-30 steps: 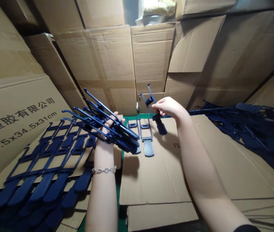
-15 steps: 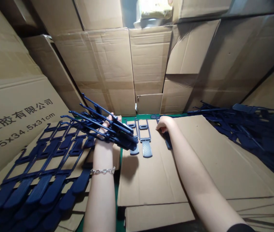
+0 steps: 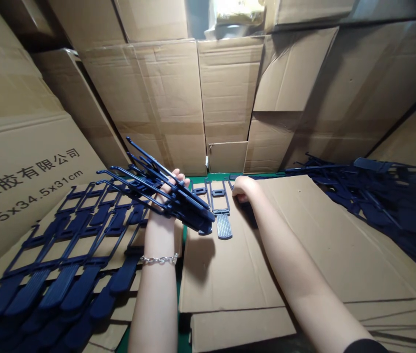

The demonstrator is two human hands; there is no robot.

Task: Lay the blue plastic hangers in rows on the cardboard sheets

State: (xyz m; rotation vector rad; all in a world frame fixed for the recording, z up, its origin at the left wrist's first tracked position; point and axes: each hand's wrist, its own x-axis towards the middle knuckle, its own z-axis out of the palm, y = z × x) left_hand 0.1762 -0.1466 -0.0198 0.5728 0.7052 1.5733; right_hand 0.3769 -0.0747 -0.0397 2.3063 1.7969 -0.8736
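A bundle of dark blue plastic frames (image 3: 193, 208) with long hooked arms lies across my left hand (image 3: 165, 196), whose fingertips show behind it. A silver chain bracelet circles that wrist. On the cardboard sheet (image 3: 237, 274) to the right lies a single frame with a ribbed paddle (image 3: 224, 226). Another such frame (image 3: 199, 190) beside it is partly covered by the held bundle. My right hand (image 3: 245, 189) is bent down over the sheet with its fingers curled on a further dark blue plastic frame (image 3: 248, 213), mostly hidden by the hand and forearm.
Rows of overlapping blue frames (image 3: 61, 284) cover cardboard at the left. A tangled heap of similar parts (image 3: 369, 191) lies at the right. Stacked cardboard boxes (image 3: 149, 98) wall off the back, and a printed carton (image 3: 20, 171) stands at the left.
My left hand and its bundle have shifted slightly right, its fingers showing more. My right hand has moved slightly left, and the part under it is now more hidden.
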